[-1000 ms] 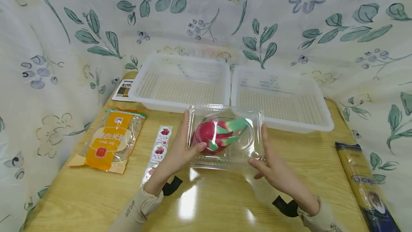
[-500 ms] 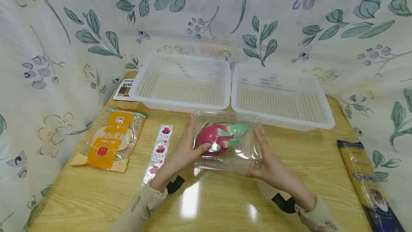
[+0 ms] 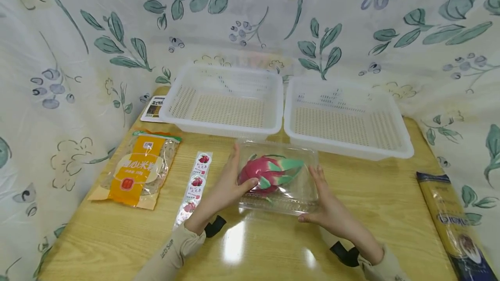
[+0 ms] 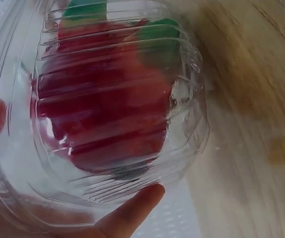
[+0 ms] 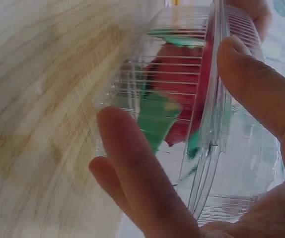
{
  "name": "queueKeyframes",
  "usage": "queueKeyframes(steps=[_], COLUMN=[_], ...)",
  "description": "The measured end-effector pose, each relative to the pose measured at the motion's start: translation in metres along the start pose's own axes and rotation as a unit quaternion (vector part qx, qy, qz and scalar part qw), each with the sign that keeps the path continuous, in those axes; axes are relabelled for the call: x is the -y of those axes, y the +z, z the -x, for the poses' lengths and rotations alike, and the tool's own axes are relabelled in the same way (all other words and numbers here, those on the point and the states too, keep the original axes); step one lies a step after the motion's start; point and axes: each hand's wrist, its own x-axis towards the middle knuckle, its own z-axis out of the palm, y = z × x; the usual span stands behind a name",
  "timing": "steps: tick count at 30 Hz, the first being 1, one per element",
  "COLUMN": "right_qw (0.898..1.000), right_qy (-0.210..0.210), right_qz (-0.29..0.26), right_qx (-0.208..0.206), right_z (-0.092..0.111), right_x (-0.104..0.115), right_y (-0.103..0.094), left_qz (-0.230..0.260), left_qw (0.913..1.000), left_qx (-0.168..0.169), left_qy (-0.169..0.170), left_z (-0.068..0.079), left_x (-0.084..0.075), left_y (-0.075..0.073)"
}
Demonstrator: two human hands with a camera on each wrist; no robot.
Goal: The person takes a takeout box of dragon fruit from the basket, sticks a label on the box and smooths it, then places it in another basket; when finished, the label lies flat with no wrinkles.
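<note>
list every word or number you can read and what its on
Sticker strip: "红心火龙果", repeated
Orange bag: "心米粉", preceding character unclear; smaller print unreadable
Left sleeve: "Let's", rest unclear
Too blurred or small: yellow-blue packet, right sleeve, white pouch

clamshell box (image 3: pixel 281 204): clear, glossy, ribbed plastic | table (image 3: pixel 281 250): glossy wood-grain | baskets (image 3: pixel 222 131): smooth plastic | sleeves (image 3: pixel 166 253): matt cloth

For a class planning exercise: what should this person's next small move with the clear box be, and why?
Probably set the clear box down on the table: left fingers and right fingers both hold it, seemingly raised; the dragon fruit is inside, and freed fingers could then reach the fruit-printed sticker strip.
</note>
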Motion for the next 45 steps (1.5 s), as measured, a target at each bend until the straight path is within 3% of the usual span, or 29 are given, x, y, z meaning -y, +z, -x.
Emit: queueKeyframes(steps=[7, 13, 19, 22, 28, 31, 34, 39, 42, 45], right_qw=[0.999, 0.998, 0.999, 0.999, 0.999, 1.0, 1.0, 1.0, 1.0, 0.999], right_qy=[0.02, 0.011, -0.002, -0.006, -0.02, -0.016, -0.01, -0.006, -0.006, -0.007], right_qz=[0.03, 0.064, 0.052, 0.038, 0.031, 0.012, -0.008, -0.019, -0.024, -0.032], right_qx=[0.015, 0.024, 0.011, -0.002, -0.014, -0.007, -0.004, -0.008, -0.009, -0.012], right_z=[0.002, 0.002, -0.003, -0.006, -0.01, -0.009, -0.006, -0.003, -0.001, 0.0], right_x=[0.001, 0.002, -0.001, -0.004, -0.008, -0.009, -0.01, -0.01, -0.011, -0.013], right_y=[0.0, -0.001, 0.002, 0.006, 0.01, 0.01, 0.009, 0.006, 0.006, 0.006], left_qz=[-0.011, -0.02, 0.002, 0.011, -0.021, -0.008, 0.035, 0.072, 0.057, 0.012], left_qw=[0.9999, 0.9997, 0.9997, 0.9998, 0.9969, 0.9964, 0.9975, 0.9887, 0.9764, 0.9673], left_qx=[-0.002, -0.014, -0.015, 0.003, 0.075, 0.082, 0.047, -0.078, -0.131, -0.158], left_qy=[0.003, 0.011, 0.018, 0.014, -0.008, -0.021, -0.04, -0.106, -0.162, -0.198], left_z=[0.003, 0.006, 0.005, 0.005, 0.013, 0.016, 0.018, 0.026, 0.032, 0.035], left_x=[0.002, 0.003, 0.008, 0.011, 0.01, 0.013, 0.02, 0.035, 0.045, 0.056], left_y=[0.003, 0.001, -0.002, -0.006, -0.026, -0.035, -0.042, -0.054, -0.061, -0.061])
